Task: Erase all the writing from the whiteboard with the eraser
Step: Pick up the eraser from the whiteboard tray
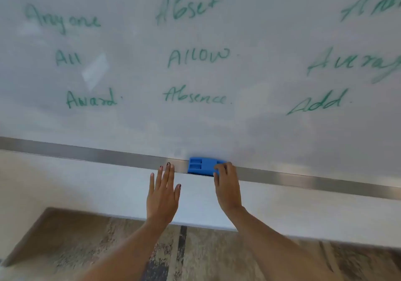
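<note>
Now the right hand (227,185) curls its fingers over the blue plastic eraser (199,166) on the silver metal rail (86,153).
The left hand (163,196) is flat with straight fingers, its fingertips at the rail just beside the eraser's left end; green handwritten words (196,95) cover the glossy white whiteboard (260,74) above.

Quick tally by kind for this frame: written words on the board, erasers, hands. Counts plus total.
green words: 9 (two cut off at the right edge)
blue eraser: 1
hands: 2 (left hand, right hand)
Total: 12
</note>
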